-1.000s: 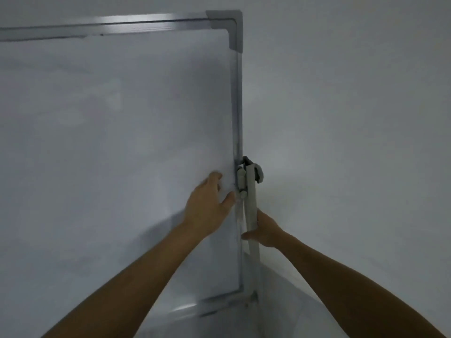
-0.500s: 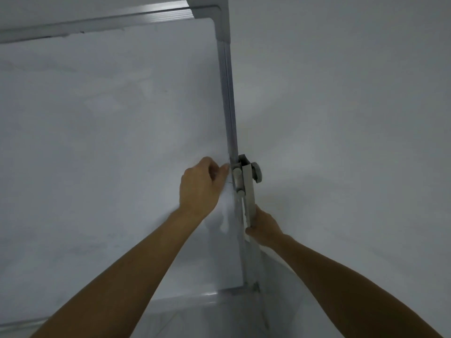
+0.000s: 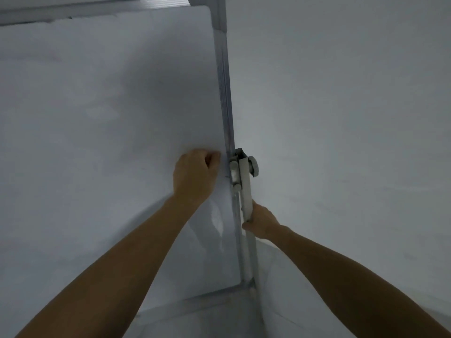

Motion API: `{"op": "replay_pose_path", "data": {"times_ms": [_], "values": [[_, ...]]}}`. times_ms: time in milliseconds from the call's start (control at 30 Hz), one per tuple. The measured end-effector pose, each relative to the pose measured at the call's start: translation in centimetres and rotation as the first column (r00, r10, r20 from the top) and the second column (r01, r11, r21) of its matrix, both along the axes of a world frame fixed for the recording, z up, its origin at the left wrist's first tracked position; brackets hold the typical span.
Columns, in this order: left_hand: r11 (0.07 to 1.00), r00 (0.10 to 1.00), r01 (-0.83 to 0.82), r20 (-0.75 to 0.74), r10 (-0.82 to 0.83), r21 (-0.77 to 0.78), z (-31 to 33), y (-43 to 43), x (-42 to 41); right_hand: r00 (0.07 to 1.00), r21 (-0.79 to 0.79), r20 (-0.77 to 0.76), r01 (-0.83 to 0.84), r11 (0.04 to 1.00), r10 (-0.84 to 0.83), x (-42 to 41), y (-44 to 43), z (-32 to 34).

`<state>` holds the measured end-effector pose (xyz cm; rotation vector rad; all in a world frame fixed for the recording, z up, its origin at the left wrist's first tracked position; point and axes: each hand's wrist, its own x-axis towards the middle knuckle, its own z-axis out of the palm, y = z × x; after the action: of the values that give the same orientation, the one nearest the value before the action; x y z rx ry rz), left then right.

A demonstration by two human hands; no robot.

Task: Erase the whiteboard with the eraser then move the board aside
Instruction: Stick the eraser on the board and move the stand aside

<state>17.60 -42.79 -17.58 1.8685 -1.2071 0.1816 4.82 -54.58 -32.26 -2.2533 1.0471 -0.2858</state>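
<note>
Curling noted: left hand [image 3: 195,176] fingers, flat a second ago, now pinch whiteboard [image 3: 109,118] at its right frame edge. Right hand [image 3: 261,223] still clasps stand post [image 3: 245,189]. Board upright, blank; erasing judged done, shifting begins.

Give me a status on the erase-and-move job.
Done, apparently: the whiteboard looks wiped, with no writing visible, and no eraser is in view. In hand: the right hand grips the stand post, and the left hand sits curled against the board beside its frame. Left: moving the board aside.
</note>
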Motion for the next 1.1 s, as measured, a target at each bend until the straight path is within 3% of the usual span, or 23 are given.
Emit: {"op": "replay_pose_path", "data": {"times_ms": [300, 633, 1100], "values": [[0.995, 0.993, 0.036, 0.108, -0.047, 0.096, 0.8, 4.7, -9.9, 0.993, 0.038, 0.045, 0.103, 0.994, -0.105, -11.3, 6.0, -0.6], [0.984, 0.981, 0.171, 0.09, -0.174, 0.046, 0.5, 11.4, -25.0, 0.97, 0.028, 0.054, 0.237, 0.971, -0.238, -27.4, 14.4, -0.9], [0.902, 0.891, 0.386, 0.174, -0.419, 0.192, 1.1, 16.0, -40.1, 0.849, 0.049, 0.01, 0.528, 0.848, -0.529, -43.6, 20.6, -1.1]]}}
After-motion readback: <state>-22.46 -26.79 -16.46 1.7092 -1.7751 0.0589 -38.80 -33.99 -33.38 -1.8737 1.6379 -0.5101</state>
